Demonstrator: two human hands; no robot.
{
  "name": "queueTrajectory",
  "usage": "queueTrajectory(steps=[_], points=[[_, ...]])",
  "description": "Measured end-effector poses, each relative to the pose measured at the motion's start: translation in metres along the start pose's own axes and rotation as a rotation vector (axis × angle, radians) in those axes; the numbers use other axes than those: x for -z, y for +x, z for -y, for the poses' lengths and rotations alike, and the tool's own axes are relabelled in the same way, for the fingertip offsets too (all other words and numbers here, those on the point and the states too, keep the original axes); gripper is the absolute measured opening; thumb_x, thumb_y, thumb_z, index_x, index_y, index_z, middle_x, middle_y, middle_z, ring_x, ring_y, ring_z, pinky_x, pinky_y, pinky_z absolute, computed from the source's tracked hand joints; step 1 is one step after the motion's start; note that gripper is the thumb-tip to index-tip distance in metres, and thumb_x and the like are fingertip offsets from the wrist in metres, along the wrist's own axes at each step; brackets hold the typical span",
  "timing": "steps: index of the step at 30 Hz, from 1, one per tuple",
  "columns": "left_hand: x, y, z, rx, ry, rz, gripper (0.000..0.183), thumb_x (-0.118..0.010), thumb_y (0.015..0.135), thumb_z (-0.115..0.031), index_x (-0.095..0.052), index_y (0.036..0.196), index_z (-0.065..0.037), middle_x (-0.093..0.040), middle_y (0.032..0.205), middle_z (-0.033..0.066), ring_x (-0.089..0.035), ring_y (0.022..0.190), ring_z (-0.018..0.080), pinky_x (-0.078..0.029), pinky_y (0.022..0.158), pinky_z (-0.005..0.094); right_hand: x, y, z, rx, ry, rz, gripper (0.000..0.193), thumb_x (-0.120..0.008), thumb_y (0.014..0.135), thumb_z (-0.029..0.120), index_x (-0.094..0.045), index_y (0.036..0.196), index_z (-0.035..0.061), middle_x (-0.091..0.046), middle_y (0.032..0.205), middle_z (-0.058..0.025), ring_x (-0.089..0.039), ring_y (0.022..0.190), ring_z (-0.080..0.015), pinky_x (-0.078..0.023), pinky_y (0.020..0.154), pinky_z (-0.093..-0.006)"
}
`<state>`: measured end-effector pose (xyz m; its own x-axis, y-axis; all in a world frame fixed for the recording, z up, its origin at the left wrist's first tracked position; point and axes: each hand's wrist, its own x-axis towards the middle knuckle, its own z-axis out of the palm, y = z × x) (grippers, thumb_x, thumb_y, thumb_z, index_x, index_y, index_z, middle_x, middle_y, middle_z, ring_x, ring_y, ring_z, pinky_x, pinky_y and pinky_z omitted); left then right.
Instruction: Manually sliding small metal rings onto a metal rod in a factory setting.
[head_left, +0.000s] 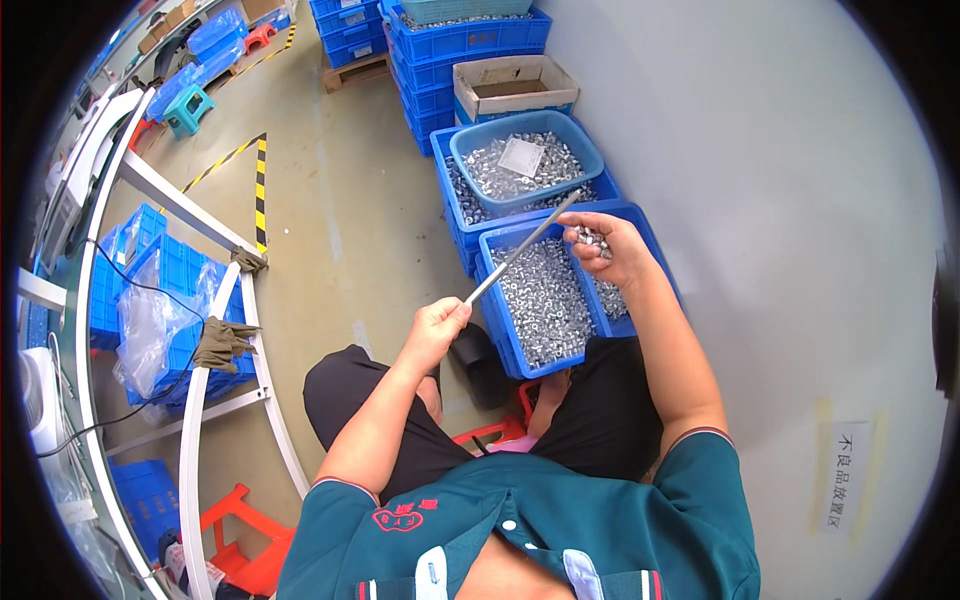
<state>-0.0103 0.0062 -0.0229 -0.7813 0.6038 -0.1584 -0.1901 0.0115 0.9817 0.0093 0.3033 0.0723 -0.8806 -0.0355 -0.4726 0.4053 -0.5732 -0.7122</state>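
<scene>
My left hand (pixel 436 330) is closed around the near end of a thin, straight metal rod (pixel 520 250), which slants up and away to the right. Cupped in the curled fingers of my right hand (pixel 625 250) are several small silvery metal parts (pixel 592 240). That hand's fingertips are close to the rod's far end; whether they touch it I cannot tell. Beneath both hands stands a divided blue bin (pixel 508 345), with many loose metal parts (pixel 545 300) of the same sort in its compartments.
Beyond the bin, a light-blue basket (pixel 457 165) of metal parts bears a white slip (pixel 521 157). Farther back are a carton (pixel 515 100) and stacked blue crates (pixel 425 75). A grey wall (pixel 780 250) bounds the right side; a white-framed bench (pixel 190 440) and red stool (pixel 240 540) are left.
</scene>
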Motion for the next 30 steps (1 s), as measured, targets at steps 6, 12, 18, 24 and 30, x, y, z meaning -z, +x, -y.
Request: queueTrajectory(steps=[6,12,18,24,30], points=[[0.002,-0.004,0.0,-0.02,0.111,-0.041,0.027,-0.055,0.09,-0.023,-0.054,0.071,-0.004,-0.04,0.06,-0.007,-0.035,0.058,0.0035,-0.028,0.05,0.0218,0.02,0.007,0.002,0.12,0.131,0.124,0.014,-0.05,0.089,0.013,-0.052,0.097,0.0015,-0.052,0.073,-0.0037,-0.038,0.047,-0.0042,-0.027,0.034,-0.0159],[0.004,-0.007,-0.001,-0.02,0.126,-0.021,0.027,-0.056,0.09,-0.024,-0.055,0.073,-0.003,-0.041,0.061,-0.0066,-0.035,0.059,0.0041,-0.03,0.051,0.0227,0.02,0.005,0.001,0.121,0.194,0.106,0.021,-0.052,0.092,0.027,-0.052,0.091,0.0052,-0.05,0.07,-0.0011,-0.037,0.046,-0.004,-0.025,0.033,-0.0162],[0.003,-0.005,0.007,-0.026,0.191,-0.021,0.028,-0.057,0.089,-0.027,-0.056,0.075,-0.003,-0.042,0.061,-0.0052,-0.037,0.059,0.0054,-0.032,0.052,0.0239,0.021,0.007,0.001,0.134,0.259,-0.004,0.027,-0.055,0.09,0.032,-0.053,0.094,0.0053,-0.047,0.068,0.0006,-0.036,0.047,-0.0036,-0.023,0.034,-0.0159],[0.002,-0.004,0.008,-0.031,0.217,-0.023,0.028,-0.057,0.089,-0.027,-0.055,0.075,-0.003,-0.042,0.06,-0.0033,-0.037,0.059,0.0061,-0.033,0.052,0.0248,0.022,0.008,0.002,0.092,0.308,0.003,0.019,-0.055,0.09,0.022,-0.054,0.096,0.0045,-0.049,0.071,-0.0005,-0.037,0.05,-0.0035,-0.025,0.035,-0.0157],[0.002,-0.004,0.006,-0.033,0.232,-0.036,0.028,-0.057,0.089,-0.026,-0.055,0.075,-0.002,-0.042,0.059,-0.0029,-0.037,0.059,0.0063,-0.033,0.052,0.025,0.023,0.008,0.0,0.093,0.275,0.08,0.019,-0.053,0.091,0.023,-0.055,0.096,0.0043,-0.049,0.069,-0.0003,-0.036,0.049,-0.0039,-0.026,0.034,-0.0162]])
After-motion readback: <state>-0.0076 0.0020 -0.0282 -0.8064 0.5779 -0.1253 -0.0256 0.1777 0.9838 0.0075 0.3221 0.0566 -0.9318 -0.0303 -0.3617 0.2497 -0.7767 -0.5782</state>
